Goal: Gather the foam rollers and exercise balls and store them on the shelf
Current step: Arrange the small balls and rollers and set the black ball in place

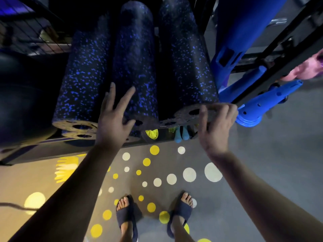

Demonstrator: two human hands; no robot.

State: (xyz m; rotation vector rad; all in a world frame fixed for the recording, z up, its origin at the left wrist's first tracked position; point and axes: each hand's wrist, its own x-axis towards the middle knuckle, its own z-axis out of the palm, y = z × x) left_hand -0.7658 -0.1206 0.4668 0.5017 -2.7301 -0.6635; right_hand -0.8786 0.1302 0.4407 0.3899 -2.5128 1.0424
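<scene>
1. Floor (262, 172): grey, scattered with yellow and white dots. It takes up the lower half of my view.
2. Shelf (43, 151): dark frame. Its front ledge runs across just above the dotted floor, and there is wire mesh (35, 32) at upper left.
3. Exercise ball (21, 102): dark and large, on the shelf at far left, just beside the rollers.
4. Foam rollers: black with blue flecks, lying side by side on the shelf with their ends toward me. I count a left roller (82, 75), a middle roller (136, 67) and a right roller (183, 58). More roller ends (78, 136) show underneath them.
5. Blue plastic pieces (244, 32): these lean in the rack to the right of the rollers. One is a perforated tube (262, 105).
6. Left hand (111, 123): fingers straight and spread, laid over the near end of the middle roller. The thumb is at its end face, and nothing is grasped.
7. Right hand (216, 126): fingers curled over the near rim of the right roller, thumb on the end face, gripping it.
8. Feet in dark slides (125, 215): standing on the dots below the hands.
9. Yellow-green object (152, 134) and teal items (181, 136): tucked under the roller ends. I cannot tell what they are.
</scene>
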